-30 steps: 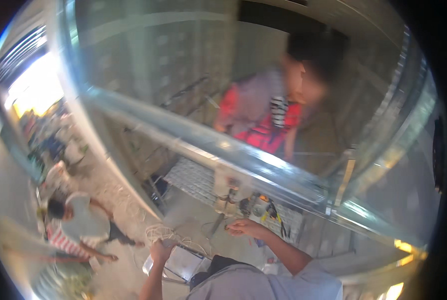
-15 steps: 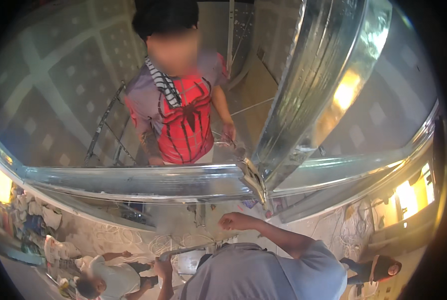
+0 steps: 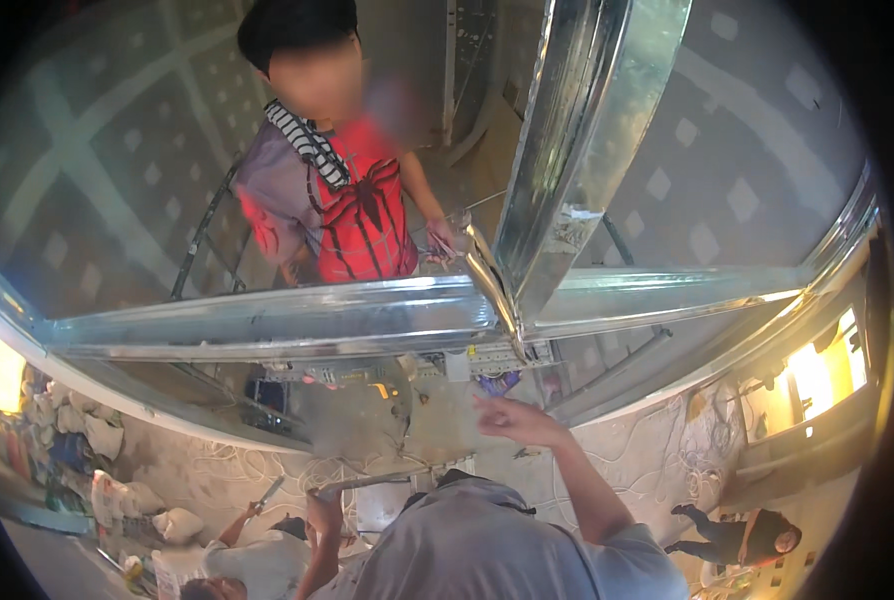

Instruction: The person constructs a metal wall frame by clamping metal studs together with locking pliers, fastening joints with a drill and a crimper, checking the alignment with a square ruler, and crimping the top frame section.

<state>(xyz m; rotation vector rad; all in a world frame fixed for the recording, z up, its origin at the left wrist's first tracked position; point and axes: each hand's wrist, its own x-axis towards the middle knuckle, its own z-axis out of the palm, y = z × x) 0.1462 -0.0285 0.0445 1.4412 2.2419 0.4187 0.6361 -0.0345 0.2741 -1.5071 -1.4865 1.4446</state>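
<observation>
My right hand is raised in front of my chest, below the metal frame. Its fingers are partly stretched out with nothing in them. My left hand is lower and to the left, closed around the end of a grey metal bar. A pair of shiny locking pliers sits where the horizontal metal channel meets another metal channel rising to the upper right. Beyond the frame, a co-worker in a red and grey shirt has a hand beside the pliers' upper end, holding something too small to name.
Metal framing crosses in front of me at chest height. Grey panel walls with pale patches stand behind it. Cables lie on the floor, with sacks at the left. Other people are at the lower left and lower right.
My view has shifted. My right hand has moved slightly right and up, its fingers more extended. The co-worker's hand is closer to the pliers. The person at lower left now holds out a long tool.
</observation>
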